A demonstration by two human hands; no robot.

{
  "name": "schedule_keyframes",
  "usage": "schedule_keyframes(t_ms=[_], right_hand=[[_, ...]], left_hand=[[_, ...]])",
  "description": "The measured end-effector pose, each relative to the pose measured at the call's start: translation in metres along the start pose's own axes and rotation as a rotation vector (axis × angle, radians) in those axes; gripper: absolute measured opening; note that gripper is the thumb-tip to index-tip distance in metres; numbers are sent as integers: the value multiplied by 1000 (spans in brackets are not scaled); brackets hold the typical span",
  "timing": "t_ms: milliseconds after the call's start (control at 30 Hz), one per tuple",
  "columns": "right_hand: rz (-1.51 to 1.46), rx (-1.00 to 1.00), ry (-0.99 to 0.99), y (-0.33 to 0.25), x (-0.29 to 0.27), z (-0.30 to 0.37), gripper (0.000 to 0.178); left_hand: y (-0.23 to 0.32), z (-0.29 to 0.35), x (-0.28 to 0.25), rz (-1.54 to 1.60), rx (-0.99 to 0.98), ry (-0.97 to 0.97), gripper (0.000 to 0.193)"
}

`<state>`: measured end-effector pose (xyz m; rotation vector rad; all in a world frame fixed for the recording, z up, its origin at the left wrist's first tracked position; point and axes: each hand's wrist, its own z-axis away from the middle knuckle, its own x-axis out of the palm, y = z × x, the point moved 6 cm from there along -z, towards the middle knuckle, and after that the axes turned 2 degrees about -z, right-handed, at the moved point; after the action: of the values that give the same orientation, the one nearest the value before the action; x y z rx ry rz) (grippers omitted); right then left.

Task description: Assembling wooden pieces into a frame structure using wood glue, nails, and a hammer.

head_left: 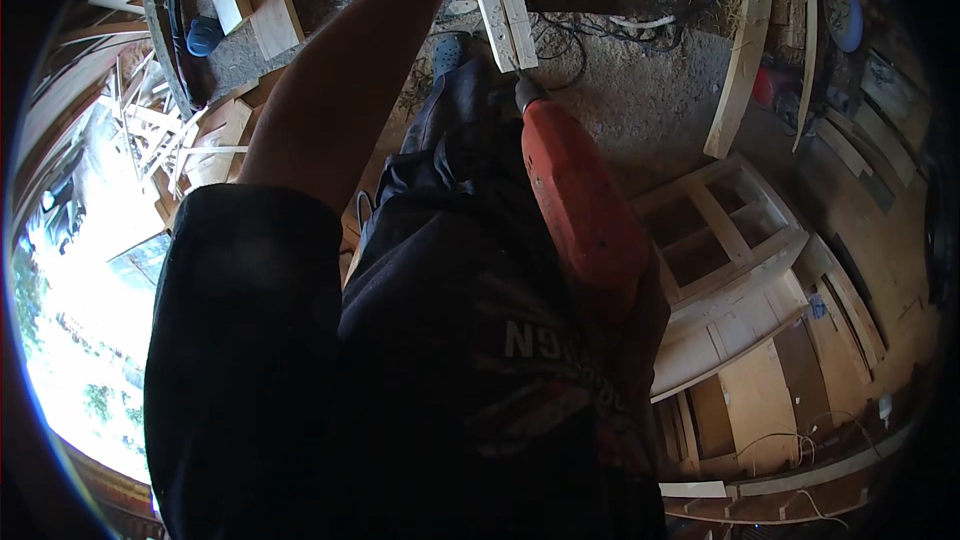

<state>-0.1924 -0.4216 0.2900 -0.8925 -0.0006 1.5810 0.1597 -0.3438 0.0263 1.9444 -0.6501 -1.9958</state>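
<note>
drill (580,200), its rear in shadow

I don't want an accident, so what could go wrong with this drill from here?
The red drill points at the near end of the pale board, so its bit might slip off or split the wood. A blue clog shows beside the board, so a slip could perhaps catch the foot. Cables lying nearby might snag.
</note>
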Motion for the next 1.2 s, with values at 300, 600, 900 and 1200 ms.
schedule_keyframes(t_ms=[300,600,900,1200], right_hand=[[-8,-1,-17,-20,3,-12,66],[-9,14,-37,-26,10,-19,64],[-122,-27,-176,10,25,-35,65],[47,110,-191,-1,35,-55,67]], left_hand=[[4,-1,-4,11,-27,-30,102],[5,2,-11,51,-45,-27,102],[8,0,-13,29,-29,-8,102],[10,3,-13,45,-47,-59,100]])
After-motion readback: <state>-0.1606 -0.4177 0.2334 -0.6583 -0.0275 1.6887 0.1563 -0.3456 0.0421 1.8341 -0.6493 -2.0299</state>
